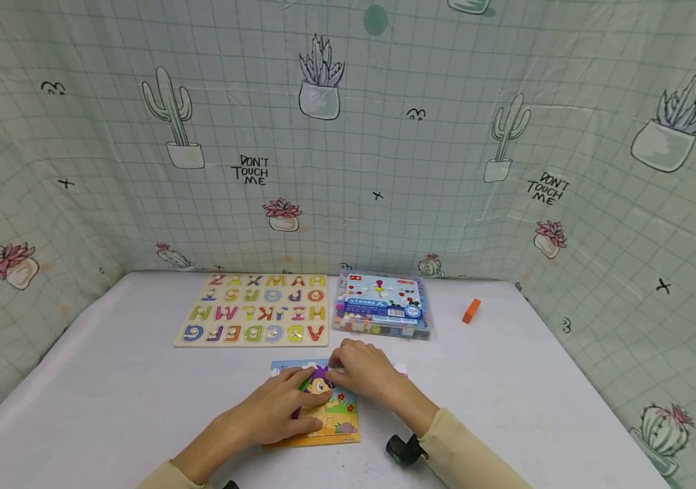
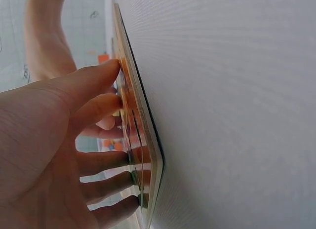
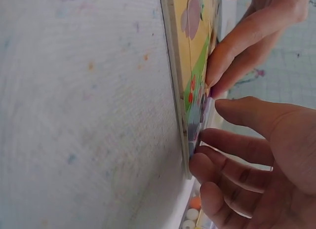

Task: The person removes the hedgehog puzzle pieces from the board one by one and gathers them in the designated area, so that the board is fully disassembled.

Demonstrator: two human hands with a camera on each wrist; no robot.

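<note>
A wooden jigsaw puzzle (image 1: 348,438) with an orange rim lies flat on the white table, showing a purple-haired cartoon figure, grass and red flowers. Across its left and middle part my left hand (image 1: 283,407) rests with fingers spread. In the left wrist view, the left thumb and fingertips (image 2: 129,202) press on its face. My right hand (image 1: 364,370) is at the upper right corner, its fingers bent loosely. The right wrist view has those fingertips (image 3: 200,165) at the puzzle's corner, with the thumb apart from them. Both hands cover part of the picture.
Behind the puzzle stand a wooden alphabet board (image 1: 250,346) at left and a clear plastic box (image 1: 381,305) of colored beads. An orange block (image 1: 472,311) lies at the right back. A small pinkish piece (image 1: 400,369) shows partly behind the right wrist.
</note>
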